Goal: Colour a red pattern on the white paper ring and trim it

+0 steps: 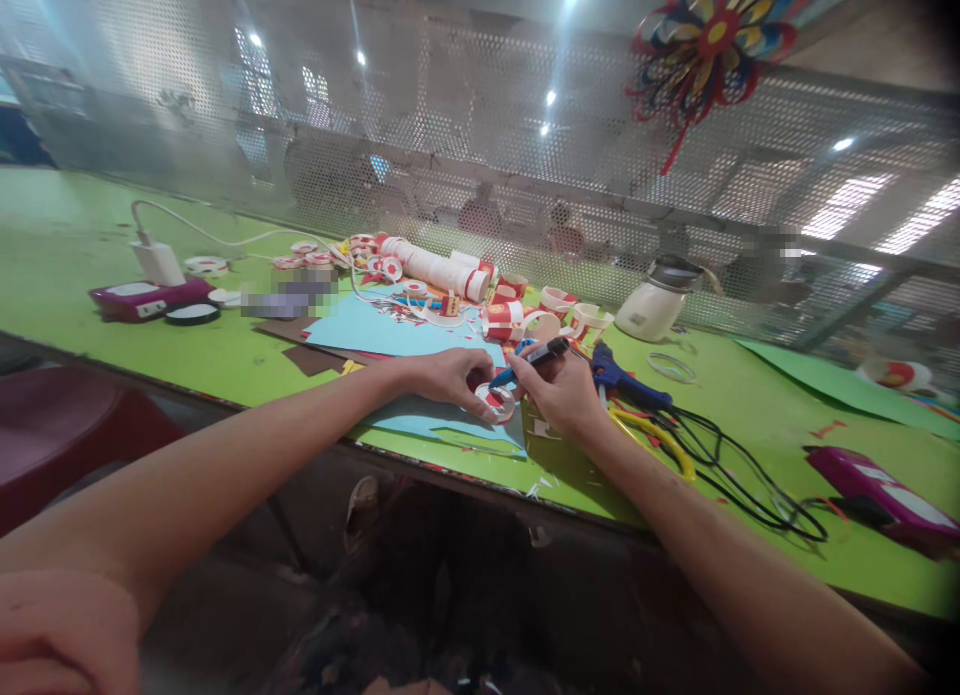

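My left hand (453, 379) pinches the rim of a small white paper disc (508, 411) with a red centre, low over the front of the table. In my right hand (564, 391) is a marker pen (546, 352), blue toward the tip and black at the rear. Its tip points down at the disc's upper left edge; whether it touches cannot be told. Beneath both hands lies light blue paper (397, 327). A blue glue gun (627, 377) rests just right of my right hand, beside a yellow-handled tool (671, 449).
Behind my hands stand cut paper cups (502, 320) and a long stack of cups (435, 267). A white kettle (651, 307) is farther right. Purple power strips lie at left (150, 300) and right (877, 490), with black cables (739, 475) between. A perforated metal screen (480, 155) backs the table.
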Motion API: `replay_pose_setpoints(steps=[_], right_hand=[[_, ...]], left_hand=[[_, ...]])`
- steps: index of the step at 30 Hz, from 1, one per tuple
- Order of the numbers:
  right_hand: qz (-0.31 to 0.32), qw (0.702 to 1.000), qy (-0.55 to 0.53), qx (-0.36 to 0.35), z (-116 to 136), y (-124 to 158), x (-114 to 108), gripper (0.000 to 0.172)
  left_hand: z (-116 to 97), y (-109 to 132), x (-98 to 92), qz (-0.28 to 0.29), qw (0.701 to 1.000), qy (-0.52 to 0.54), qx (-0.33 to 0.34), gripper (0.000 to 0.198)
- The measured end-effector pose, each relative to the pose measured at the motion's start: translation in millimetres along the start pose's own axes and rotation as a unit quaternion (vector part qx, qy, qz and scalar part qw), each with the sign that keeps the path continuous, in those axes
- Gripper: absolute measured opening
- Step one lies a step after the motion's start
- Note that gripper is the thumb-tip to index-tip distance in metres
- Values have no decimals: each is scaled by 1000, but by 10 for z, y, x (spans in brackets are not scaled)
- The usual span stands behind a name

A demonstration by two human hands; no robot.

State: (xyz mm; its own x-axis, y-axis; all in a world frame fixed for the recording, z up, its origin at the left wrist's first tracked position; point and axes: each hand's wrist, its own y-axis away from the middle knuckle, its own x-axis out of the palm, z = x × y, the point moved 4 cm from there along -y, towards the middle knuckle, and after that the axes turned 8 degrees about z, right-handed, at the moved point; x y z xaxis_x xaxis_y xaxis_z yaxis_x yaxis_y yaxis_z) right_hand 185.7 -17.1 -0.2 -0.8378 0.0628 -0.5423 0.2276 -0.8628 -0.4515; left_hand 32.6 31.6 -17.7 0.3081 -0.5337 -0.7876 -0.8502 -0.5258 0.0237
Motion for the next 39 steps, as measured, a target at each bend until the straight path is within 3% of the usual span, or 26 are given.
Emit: replay_pose_setpoints(steps=[14,23,39], right_hand=[[13,1000,12,0,37,-9,10,24],[-47,998,-30,3,50,16,-67,31],[-21,999,34,-3,-3,-6,-49,29]], left_hand=[[-19,4,-7,0,1000,0,-1,53],[3,12,-10,0,1000,17,-18,55],[-19,22,-7,9,999,34,-24,56]])
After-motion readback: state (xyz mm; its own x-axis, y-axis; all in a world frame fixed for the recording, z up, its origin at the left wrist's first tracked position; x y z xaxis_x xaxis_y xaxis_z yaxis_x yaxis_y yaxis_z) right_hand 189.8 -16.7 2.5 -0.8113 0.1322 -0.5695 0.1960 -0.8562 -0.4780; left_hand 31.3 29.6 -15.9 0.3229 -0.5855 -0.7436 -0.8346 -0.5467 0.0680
